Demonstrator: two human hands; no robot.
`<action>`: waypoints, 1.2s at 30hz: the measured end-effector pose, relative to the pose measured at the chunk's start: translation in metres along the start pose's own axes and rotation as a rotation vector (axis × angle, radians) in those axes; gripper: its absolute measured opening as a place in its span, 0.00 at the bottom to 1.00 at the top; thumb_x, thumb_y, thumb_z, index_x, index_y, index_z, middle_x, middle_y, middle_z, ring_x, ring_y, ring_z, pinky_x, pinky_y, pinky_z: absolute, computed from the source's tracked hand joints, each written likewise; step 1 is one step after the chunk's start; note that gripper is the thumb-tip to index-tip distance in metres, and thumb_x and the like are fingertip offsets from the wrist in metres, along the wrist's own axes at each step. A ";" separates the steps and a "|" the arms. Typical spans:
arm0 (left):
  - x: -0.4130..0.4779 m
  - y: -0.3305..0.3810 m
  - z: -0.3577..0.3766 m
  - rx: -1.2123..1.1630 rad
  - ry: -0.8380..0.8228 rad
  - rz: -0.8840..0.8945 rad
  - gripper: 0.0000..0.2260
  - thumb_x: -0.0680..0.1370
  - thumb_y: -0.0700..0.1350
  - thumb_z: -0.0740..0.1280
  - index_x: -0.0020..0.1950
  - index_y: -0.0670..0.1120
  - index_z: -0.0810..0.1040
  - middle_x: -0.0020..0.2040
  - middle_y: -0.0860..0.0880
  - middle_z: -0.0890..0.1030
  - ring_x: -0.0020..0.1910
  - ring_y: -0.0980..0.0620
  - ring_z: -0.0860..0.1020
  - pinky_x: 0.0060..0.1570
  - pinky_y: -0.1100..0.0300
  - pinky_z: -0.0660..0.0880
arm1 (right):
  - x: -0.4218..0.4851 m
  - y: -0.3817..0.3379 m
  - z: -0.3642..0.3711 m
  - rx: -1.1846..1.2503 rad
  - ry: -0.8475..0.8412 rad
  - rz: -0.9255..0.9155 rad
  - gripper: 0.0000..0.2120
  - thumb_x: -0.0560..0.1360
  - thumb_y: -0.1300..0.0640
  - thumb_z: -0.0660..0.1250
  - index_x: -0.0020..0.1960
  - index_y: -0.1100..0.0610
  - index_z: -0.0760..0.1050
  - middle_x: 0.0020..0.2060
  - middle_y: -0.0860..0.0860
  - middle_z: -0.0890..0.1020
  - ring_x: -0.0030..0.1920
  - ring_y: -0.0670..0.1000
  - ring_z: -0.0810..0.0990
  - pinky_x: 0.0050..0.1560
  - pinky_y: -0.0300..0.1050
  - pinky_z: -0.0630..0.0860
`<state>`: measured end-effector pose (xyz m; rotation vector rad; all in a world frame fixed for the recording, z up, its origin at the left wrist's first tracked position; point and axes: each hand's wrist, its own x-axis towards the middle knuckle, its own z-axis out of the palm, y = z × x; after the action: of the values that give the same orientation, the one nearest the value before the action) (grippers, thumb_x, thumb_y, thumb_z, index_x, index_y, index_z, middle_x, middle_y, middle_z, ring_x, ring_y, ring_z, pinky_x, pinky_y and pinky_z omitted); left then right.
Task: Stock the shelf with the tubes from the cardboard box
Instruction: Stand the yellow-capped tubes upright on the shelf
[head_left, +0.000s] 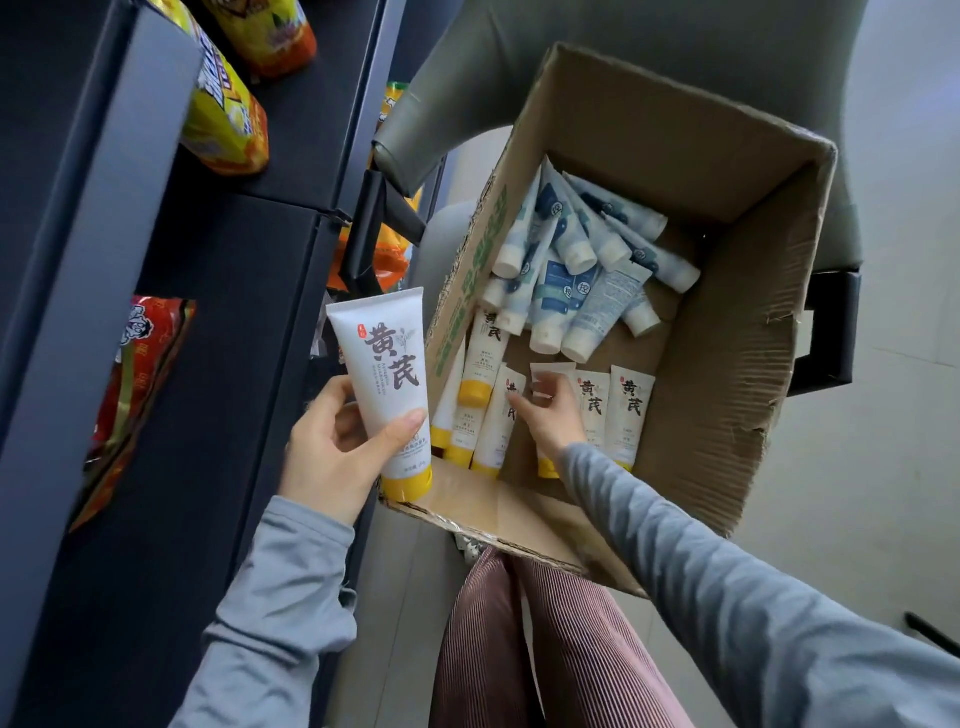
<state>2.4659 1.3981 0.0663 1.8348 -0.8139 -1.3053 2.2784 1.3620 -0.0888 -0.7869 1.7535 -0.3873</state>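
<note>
Head view, the only one. Dangers first, as a judgement.

Possible slip of the held tube (382, 374) from the left hand (332, 447): gripped only at the lower part, near the yellow cap, thumb on the front and fingers behind, the long upper part free above the hand. Held just outside the near left corner of the cardboard box (727, 338), between box and shelf (234, 338). In case of a drop, probably down into that gap and not back into the box.

Second danger inside the box: yellow-capped tubes (631, 405) in a row, cap down, leaning one on another. Risk of tipping the neighbours when pulling one out by its crimped end.

Also a possible push on the box itself, resting on a grey chair (675, 31); hard to tell how firmly supported. Blue-and-white tubes (571, 260) in a loose heap at the far end, untouched.

Now the pose. Left arm bent, forearm rising from below, hand closed around the held tube, tube nearly upright. Right arm stretched into the box from the right, right hand (545, 415) palm down, fingertips curled on the top edge of one standing tube (548, 370), seemingly pinching it, index finger touching the next tube. Shelf at the left with snack bags (223, 119); no tube visible on it.
</note>
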 end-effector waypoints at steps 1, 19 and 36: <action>0.001 0.000 0.001 -0.008 0.001 -0.002 0.14 0.69 0.37 0.72 0.45 0.53 0.74 0.46 0.55 0.80 0.41 0.64 0.81 0.42 0.65 0.80 | 0.003 -0.003 0.007 0.004 -0.022 -0.006 0.26 0.72 0.57 0.72 0.66 0.60 0.67 0.61 0.56 0.74 0.62 0.54 0.74 0.65 0.49 0.70; 0.016 0.006 0.007 -0.113 0.058 -0.047 0.14 0.68 0.34 0.71 0.46 0.50 0.75 0.43 0.55 0.82 0.41 0.62 0.81 0.37 0.68 0.78 | 0.038 -0.022 0.048 0.090 0.024 0.159 0.27 0.68 0.56 0.75 0.64 0.56 0.70 0.60 0.54 0.79 0.62 0.56 0.75 0.66 0.56 0.69; 0.005 0.006 0.004 -0.089 0.066 -0.023 0.15 0.69 0.33 0.71 0.46 0.51 0.74 0.45 0.56 0.80 0.40 0.65 0.81 0.36 0.72 0.76 | 0.024 -0.035 0.055 0.050 -0.012 0.136 0.28 0.71 0.61 0.72 0.67 0.63 0.64 0.63 0.60 0.73 0.63 0.59 0.74 0.64 0.56 0.71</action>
<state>2.4633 1.3897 0.0681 1.8117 -0.6909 -1.2678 2.3368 1.3279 -0.1023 -0.6295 1.7676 -0.3329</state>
